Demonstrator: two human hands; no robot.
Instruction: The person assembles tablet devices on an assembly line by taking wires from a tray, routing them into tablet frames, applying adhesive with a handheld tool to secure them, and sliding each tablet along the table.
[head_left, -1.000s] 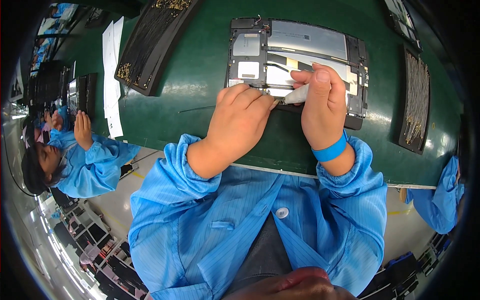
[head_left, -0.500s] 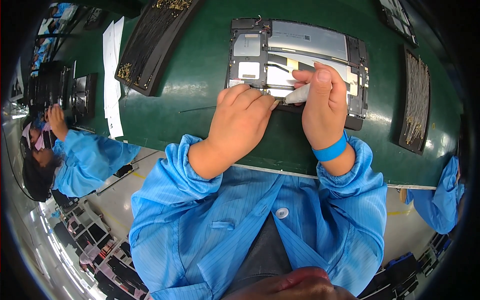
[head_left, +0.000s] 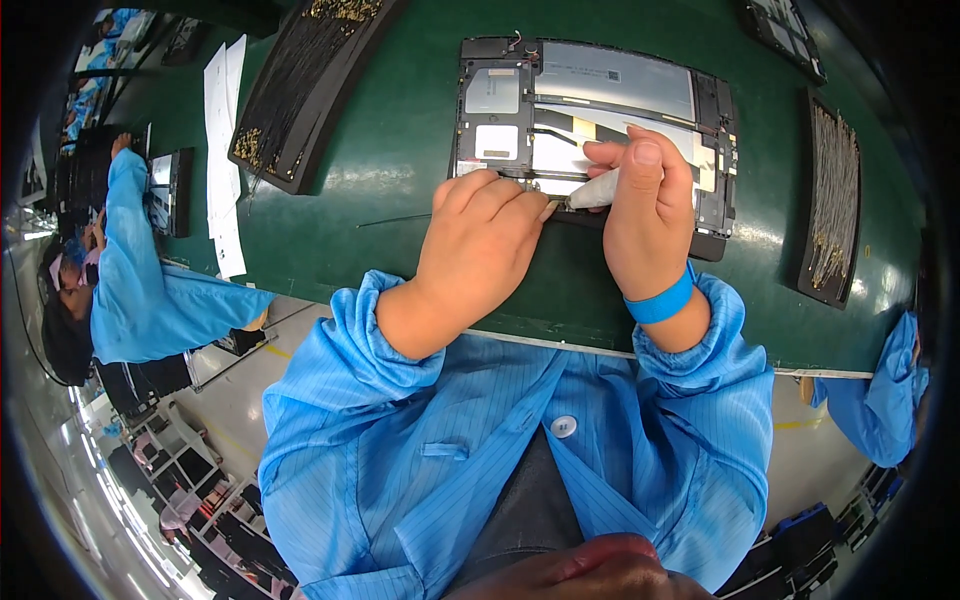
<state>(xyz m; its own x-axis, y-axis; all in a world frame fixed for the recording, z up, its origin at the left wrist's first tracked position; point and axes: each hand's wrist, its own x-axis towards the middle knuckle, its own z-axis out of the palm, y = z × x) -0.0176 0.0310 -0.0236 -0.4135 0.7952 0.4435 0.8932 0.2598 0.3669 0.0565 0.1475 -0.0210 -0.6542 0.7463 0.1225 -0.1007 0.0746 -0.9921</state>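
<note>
An opened tablet-like device (head_left: 620, 85), with silver panels and a black frame, lies on the green bench. My left hand (head_left: 478, 235) is closed at its near edge, fingertips pressed together by a small connector area. A thin black cable (head_left: 395, 219) comes out from beneath this hand toward the left; the grip on it is partly hidden. My right hand (head_left: 650, 205) wraps round a white-wrapped, pen-shaped tool (head_left: 594, 191). The tool's tip meets the device's near edge just right of my left fingertips. A blue band circles my right wrist.
To the left lie a black tray (head_left: 305, 90) of thin cables with gold ends and white paper strips (head_left: 224, 150). Another cable tray (head_left: 832, 195) sits at the right, below another device (head_left: 785, 35). A co-worker's blue sleeve (head_left: 140, 260) reaches over the bench's left end.
My hands, the tool and the device look nearly unmoved. The co-worker on the left has stretched an arm farther across the bench.
</note>
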